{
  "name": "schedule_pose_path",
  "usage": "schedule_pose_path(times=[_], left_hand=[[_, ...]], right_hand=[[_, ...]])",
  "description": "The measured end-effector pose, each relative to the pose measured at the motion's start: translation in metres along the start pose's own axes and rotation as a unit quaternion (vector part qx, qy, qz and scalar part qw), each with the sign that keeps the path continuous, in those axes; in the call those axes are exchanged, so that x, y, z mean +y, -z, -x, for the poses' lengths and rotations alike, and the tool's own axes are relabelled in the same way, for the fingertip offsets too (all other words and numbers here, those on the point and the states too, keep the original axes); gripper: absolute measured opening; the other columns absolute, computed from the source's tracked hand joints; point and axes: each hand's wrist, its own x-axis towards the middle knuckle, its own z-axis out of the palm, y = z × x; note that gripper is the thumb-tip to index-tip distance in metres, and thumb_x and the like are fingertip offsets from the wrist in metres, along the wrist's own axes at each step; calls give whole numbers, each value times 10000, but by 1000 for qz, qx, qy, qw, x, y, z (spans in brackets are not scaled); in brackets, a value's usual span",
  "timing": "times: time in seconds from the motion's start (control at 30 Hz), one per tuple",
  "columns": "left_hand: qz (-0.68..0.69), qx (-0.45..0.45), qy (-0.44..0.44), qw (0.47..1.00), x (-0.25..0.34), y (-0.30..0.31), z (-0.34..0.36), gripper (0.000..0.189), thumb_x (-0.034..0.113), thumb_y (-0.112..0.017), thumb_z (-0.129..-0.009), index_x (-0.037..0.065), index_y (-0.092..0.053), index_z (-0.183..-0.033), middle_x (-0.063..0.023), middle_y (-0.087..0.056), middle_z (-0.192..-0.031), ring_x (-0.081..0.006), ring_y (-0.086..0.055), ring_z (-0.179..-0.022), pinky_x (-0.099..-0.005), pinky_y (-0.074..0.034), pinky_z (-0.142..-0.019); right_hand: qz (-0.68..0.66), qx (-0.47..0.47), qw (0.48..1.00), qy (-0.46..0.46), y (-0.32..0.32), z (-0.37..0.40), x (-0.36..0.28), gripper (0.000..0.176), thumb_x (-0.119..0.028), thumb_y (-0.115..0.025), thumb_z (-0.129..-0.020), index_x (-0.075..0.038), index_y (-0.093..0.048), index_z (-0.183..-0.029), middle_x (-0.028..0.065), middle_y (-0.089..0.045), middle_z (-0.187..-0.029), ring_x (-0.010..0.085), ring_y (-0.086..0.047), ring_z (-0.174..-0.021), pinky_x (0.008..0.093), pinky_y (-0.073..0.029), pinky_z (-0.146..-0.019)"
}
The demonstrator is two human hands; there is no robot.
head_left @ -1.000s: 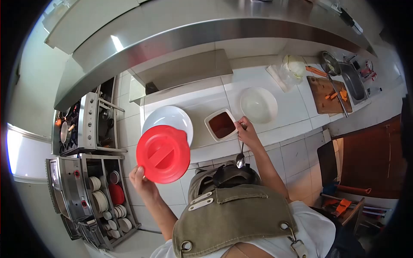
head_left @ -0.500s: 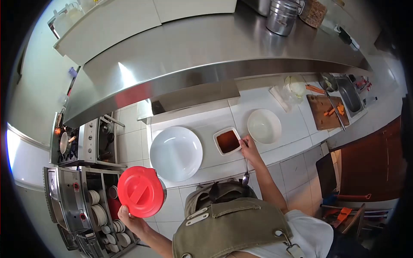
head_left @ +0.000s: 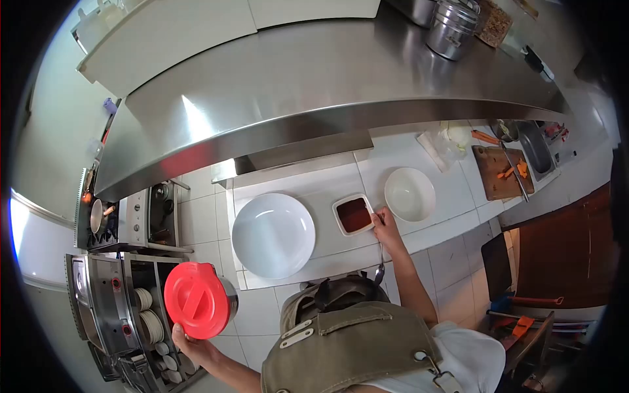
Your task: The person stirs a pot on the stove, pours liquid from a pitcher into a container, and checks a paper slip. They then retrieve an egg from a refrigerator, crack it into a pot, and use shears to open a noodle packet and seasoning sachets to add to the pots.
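My left hand (head_left: 187,346) holds a round container with a red lid (head_left: 194,300) low at my left side, away from the counter and in front of a rack of dishes. My right hand (head_left: 386,228) grips a metal spoon (head_left: 381,262) whose bowl hangs down over the counter's front edge. That hand rests beside a small square white dish of dark red sauce (head_left: 354,215). A large empty white bowl (head_left: 272,234) sits to the left of the sauce dish, and a smaller white bowl (head_left: 409,194) sits to its right.
A white tiled counter (head_left: 327,255) runs under a steel shelf (head_left: 314,72) holding metal canisters (head_left: 452,29). A cutting board with carrot pieces (head_left: 503,171) and a sink (head_left: 536,147) lie far right. A stove with a pan (head_left: 98,216) and stacked plates (head_left: 154,308) stand at left.
My left hand has carried the red-lidded container down and left, off the big white bowl, which now shows empty. My right hand with the spoon stays beside the sauce dish.
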Motion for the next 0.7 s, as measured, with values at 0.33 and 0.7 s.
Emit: schedule_pose_path(times=[0.33,0.7], left_hand=[[11,28,21,999,2,-3,-9,282,242,-552,-859,-6,-566,-992,-91,-622,-971,-142,-596,-888,-293,-482,-807],[19,-12,42,999,-1,24,-30,361,290,-556,-857,-36,-562,-1011,-103,-631,-970,-150,-601,-895,-285,-473,-779]], right_hand=[[20,11,1000,4,0,-1,-1,141,-143,-497,-928,-94,-393,-845,-33,-355,-615,41,-310,-440,220,-248,-376],[21,15,997,-70,2,3,-17,167,-167,-546,-887,-24,-464,-865,82,-489,-767,178,-465,-753,301,-389,-722]])
